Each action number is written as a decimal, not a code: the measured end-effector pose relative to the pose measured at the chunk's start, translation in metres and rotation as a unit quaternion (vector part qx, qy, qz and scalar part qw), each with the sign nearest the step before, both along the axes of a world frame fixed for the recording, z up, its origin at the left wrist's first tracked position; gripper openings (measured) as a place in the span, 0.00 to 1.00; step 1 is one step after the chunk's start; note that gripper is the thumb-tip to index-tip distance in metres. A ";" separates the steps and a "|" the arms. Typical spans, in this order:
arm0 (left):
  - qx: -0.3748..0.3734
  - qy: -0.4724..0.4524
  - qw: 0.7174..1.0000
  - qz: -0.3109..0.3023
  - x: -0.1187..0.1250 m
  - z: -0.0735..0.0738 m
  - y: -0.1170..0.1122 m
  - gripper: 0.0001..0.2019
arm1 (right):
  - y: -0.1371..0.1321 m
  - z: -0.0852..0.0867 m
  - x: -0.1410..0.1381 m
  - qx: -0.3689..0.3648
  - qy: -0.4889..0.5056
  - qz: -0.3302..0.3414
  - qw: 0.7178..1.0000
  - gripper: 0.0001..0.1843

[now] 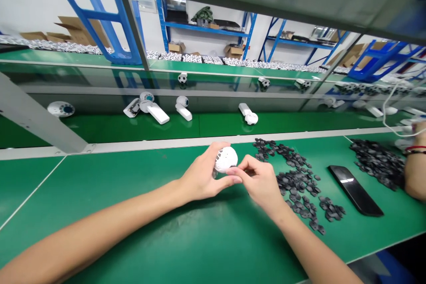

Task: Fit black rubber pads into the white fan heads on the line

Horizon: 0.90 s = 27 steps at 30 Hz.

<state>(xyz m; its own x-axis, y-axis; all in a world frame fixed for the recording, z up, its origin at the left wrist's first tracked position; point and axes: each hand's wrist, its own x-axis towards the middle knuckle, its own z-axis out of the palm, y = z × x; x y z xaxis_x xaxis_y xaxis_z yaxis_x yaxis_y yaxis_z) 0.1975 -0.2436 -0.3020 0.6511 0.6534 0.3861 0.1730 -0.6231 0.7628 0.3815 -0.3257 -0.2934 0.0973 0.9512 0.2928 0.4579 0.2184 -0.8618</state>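
My left hand [202,176] is wrapped round a small white round fan head [226,159] above the green table [116,195]. My right hand [261,182] pinches at the lower right edge of that white piece; whatever sits between its fingertips is too small to make out. A spread of several small black plastic parts [296,182] lies just right of my right hand.
A black phone [355,190] lies flat to the right. A second heap of black parts [379,162] sits by another person's arm [414,173] at the right edge. White handheld fans [155,108] lie on the conveyor strip behind. A grey frame post [36,120] slants at left.
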 end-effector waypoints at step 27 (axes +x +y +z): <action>0.216 0.016 0.975 0.040 -0.011 -0.010 0.021 0.37 | 0.023 -0.004 0.079 -0.196 -0.246 0.126 0.941 0.04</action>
